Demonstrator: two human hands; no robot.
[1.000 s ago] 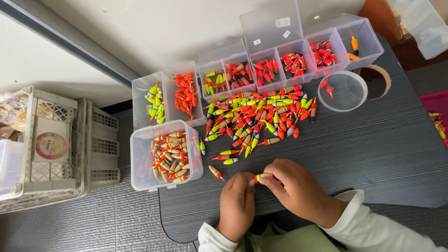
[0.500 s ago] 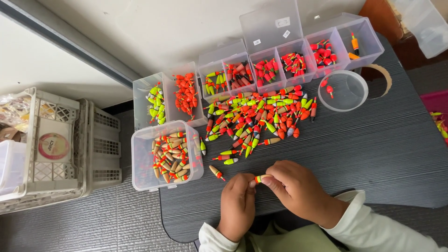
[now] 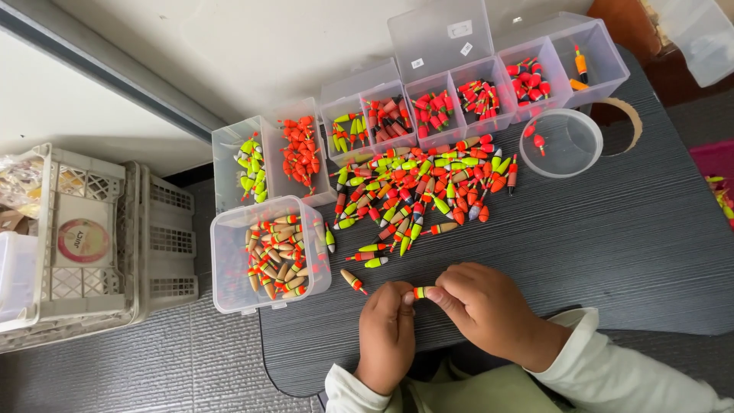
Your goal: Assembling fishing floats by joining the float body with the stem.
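Head view shows us our left hand [image 3: 386, 330] and right hand [image 3: 488, 312] meeting at the near edge of the dark table [image 3: 627, 252], both pinching one small float [image 3: 419, 292] between fingertips, hands touching. At 12 o'clock from the hands lies a loose pile of floats [image 3: 417, 187]. At 10 o'clock stands a clear tub [image 3: 229, 264] holding tan floats. Beyond the pile, at 12 o'clock, sits a row of clear boxes [image 3: 459, 92]; a round clear lid [image 3: 562, 145] lies at 1 o'clock.
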